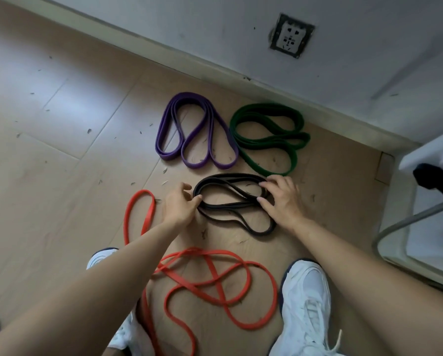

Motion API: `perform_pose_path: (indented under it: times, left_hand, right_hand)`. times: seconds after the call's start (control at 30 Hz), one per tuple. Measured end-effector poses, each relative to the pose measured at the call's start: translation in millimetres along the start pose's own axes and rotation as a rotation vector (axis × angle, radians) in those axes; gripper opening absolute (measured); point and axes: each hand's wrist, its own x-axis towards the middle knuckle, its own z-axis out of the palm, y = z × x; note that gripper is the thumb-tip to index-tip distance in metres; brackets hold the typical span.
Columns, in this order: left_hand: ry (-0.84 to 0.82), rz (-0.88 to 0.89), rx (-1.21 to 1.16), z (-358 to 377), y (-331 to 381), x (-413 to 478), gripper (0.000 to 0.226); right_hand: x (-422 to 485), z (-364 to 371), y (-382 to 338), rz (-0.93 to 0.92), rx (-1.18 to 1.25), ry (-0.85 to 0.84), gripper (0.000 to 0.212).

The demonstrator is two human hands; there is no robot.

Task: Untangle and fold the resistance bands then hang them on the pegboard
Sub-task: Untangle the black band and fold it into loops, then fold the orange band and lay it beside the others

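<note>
A black resistance band (230, 206) lies coiled in loops on the wooden floor (61, 124) in front of me. My left hand (180, 204) pinches its left end between thumb and fingers. My right hand (279, 199) presses and grips its right end. A purple band (197, 129) lies folded in loops farther off, and a green band (269, 137) lies folded to its right by the wall. An orange-red band (210, 283) sprawls tangled and loose between my feet. No pegboard is in view.
My white shoes stand at the left (104, 258) and the right (305, 304) of the orange band. A white wall with a baseboard and a socket (291, 35) runs behind the bands. White furniture with a metal tube leg (405, 222) stands at the right.
</note>
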Motion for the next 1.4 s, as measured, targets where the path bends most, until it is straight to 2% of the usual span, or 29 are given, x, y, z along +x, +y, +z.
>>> perform_pose_path:
  times: [0.07,0.13,0.3,0.5,0.73,0.9,1.03,1.1,1.2,1.3,1.4]
  left_hand:
    - [0.033,0.103,0.058,1,4,-2,0.031]
    - [0.032,0.186,0.094,2,9,0,0.029]
    - [0.024,0.253,0.150,5,14,12,0.029]
    - [0.036,0.315,0.210,4,13,23,0.020]
    - [0.074,0.306,0.241,2,15,27,0.019]
    - [-0.064,0.265,0.109,-12,12,34,0.020]
    - [-0.035,0.287,0.117,-28,3,14,0.016]
    - [-0.124,0.320,0.153,-34,-3,-1,0.011]
    - [-0.377,0.373,0.310,-45,-22,-21,0.011]
    - [-0.490,0.433,0.473,-61,-46,-44,0.033]
    - [-0.507,0.504,0.615,-74,-75,-59,0.047]
  right_hand:
    - [1,-1,1,0.023,0.019,0.008,0.023]
    - [2,-3,-1,0.037,0.034,-0.063,0.016]
    - [9,-5,2,0.055,0.046,-0.127,0.017]
    - [11,0,12,0.038,0.003,0.065,0.011]
    - [17,4,13,0.100,0.096,0.042,0.012]
    - [17,-5,13,0.079,0.044,0.001,0.024]
    - [5,-5,-3,0.014,0.014,0.073,0.020]
    - [-6,-1,-17,-0.030,0.059,0.016,0.019]
    - [-29,12,-41,-0.144,0.122,-0.122,0.020]
    - [-51,30,-67,-0.204,0.179,-0.286,0.024]
    - [-69,45,-91,-0.230,0.123,-0.409,0.036]
